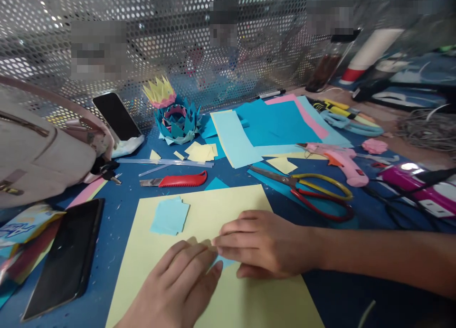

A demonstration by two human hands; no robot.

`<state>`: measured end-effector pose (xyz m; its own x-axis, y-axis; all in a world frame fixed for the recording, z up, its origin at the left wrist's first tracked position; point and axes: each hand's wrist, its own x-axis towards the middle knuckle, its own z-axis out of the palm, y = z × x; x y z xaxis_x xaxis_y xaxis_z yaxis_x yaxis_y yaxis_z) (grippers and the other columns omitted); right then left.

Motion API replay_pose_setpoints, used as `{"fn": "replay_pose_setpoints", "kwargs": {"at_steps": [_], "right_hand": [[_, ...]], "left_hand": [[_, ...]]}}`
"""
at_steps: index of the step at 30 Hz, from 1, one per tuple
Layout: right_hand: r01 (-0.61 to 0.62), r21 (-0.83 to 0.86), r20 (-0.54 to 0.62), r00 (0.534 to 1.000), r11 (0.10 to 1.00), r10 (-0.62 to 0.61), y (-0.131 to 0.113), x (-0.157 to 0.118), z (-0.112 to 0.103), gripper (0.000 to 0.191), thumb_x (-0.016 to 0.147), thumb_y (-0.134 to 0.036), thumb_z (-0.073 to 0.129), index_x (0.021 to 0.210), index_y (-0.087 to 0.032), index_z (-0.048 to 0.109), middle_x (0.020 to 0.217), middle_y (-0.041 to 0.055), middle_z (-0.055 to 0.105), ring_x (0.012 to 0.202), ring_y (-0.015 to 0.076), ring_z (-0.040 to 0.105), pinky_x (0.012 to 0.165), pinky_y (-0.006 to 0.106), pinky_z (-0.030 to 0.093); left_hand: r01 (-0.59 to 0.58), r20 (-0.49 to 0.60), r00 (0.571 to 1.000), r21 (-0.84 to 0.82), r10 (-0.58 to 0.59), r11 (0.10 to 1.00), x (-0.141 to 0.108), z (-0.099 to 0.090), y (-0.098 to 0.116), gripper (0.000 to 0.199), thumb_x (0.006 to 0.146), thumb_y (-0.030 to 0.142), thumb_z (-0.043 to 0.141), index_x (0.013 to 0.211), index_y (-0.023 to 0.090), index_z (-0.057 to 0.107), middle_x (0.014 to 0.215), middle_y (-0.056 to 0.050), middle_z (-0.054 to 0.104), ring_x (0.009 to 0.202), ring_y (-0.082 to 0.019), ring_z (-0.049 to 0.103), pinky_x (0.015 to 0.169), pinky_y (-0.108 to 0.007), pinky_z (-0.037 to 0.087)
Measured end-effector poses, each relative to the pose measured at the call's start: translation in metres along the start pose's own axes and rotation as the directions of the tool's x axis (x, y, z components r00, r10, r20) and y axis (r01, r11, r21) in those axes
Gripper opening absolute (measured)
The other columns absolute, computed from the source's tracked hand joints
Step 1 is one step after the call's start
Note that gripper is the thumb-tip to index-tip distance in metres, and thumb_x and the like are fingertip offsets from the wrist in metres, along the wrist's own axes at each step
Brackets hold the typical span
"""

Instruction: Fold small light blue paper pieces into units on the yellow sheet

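Note:
My left hand and my right hand meet over a yellow paper sheet. Between them is a small light blue piece of paper, mostly hidden under my fingers. The fingers of both hands are held together and press on this piece; its fold, if any, cannot be made out. A small stack of light blue paper squares lies on the sheet, just beyond my left hand. Past the sheet's far edge rests a red utility knife, its blade out. Scissors with yellow and red handles lie beyond my right hand.
A blue and yellow folded-paper ornament stands before the perforated metal panel. Dark blue sheets and a pink glue gun lie right of it. At left are a phone, a bag and a propped phone.

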<state>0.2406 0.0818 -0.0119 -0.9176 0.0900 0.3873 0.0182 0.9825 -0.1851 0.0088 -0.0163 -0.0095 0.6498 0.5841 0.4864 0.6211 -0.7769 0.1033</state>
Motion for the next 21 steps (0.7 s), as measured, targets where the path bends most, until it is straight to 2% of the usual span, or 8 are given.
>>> {"fn": "replay_pose_setpoints", "kwargs": {"at_steps": [2,6,10,14,16,21], "right_hand": [[-0.018,-0.041,0.033,0.999,0.999,0.02,-0.005,0.002,-0.001,0.043,0.106,-0.042,0.035,0.121,-0.013,0.063,0.127,0.0103,0.067,0.119,0.0196,0.055,0.087,0.033,0.044],[-0.118,-0.145,0.074,0.989,0.982,0.13,-0.02,0.005,-0.009,0.031,0.102,-0.036,0.047,0.115,-0.015,0.067,0.132,0.0089,0.063,0.127,0.0226,0.05,0.092,0.036,0.042],[-0.207,-0.211,0.073,0.971,0.955,0.227,-0.031,0.005,-0.017,0.028,0.1,-0.029,0.049,0.109,-0.01,0.069,0.132,0.0133,0.062,0.129,0.0249,0.048,0.089,0.037,0.043],[-0.16,-0.16,0.094,0.98,0.974,0.177,-0.027,0.005,-0.022,0.028,0.1,-0.025,0.049,0.113,-0.009,0.068,0.13,0.0122,0.064,0.128,0.0236,0.049,0.085,0.037,0.045],[-0.122,-0.149,0.11,0.984,0.981,0.139,-0.021,0.004,-0.023,0.028,0.099,-0.032,0.052,0.11,-0.013,0.07,0.137,0.0096,0.06,0.131,0.0253,0.047,0.088,0.04,0.045],[-0.042,-0.138,0.15,0.987,0.99,0.063,-0.009,0.008,-0.015,0.038,0.102,-0.045,0.045,0.124,-0.022,0.066,0.145,0.0071,0.052,0.132,0.027,0.046,0.094,0.043,0.045]], "left_hand": [[-0.006,0.033,0.999,-0.006,0.006,1.0,0.002,-0.006,0.0,0.027,0.1,0.01,0.044,0.105,0.011,0.071,0.105,-0.01,0.07,0.103,-0.023,0.062,0.098,-0.038,0.043],[0.008,0.079,0.997,-0.011,-0.007,1.0,0.001,-0.01,0.002,0.032,0.101,0.011,0.038,0.111,0.009,0.068,0.091,-0.011,0.067,0.082,-0.022,0.059,0.082,-0.039,0.047],[-0.007,0.066,0.998,0.046,0.004,0.999,0.0,-0.01,0.006,0.028,0.099,0.01,0.041,0.105,0.008,0.068,0.073,-0.007,0.058,0.064,-0.019,0.049,0.062,-0.033,0.041],[-0.053,0.101,0.994,0.16,0.037,0.986,-0.003,-0.01,0.007,0.031,0.096,0.008,0.039,0.111,0.008,0.067,0.075,-0.008,0.058,0.066,-0.022,0.048,0.064,-0.036,0.037],[-0.057,0.135,0.99,0.192,0.032,0.98,-0.005,-0.01,0.007,0.033,0.093,0.007,0.041,0.114,0.009,0.066,0.08,-0.01,0.061,0.07,-0.023,0.051,0.067,-0.037,0.037],[-0.059,0.214,0.977,0.198,0.015,0.978,-0.006,-0.014,0.009,0.036,0.084,0.007,0.051,0.117,0.009,0.063,0.082,-0.009,0.063,0.072,-0.024,0.053,0.065,-0.037,0.038]]}}
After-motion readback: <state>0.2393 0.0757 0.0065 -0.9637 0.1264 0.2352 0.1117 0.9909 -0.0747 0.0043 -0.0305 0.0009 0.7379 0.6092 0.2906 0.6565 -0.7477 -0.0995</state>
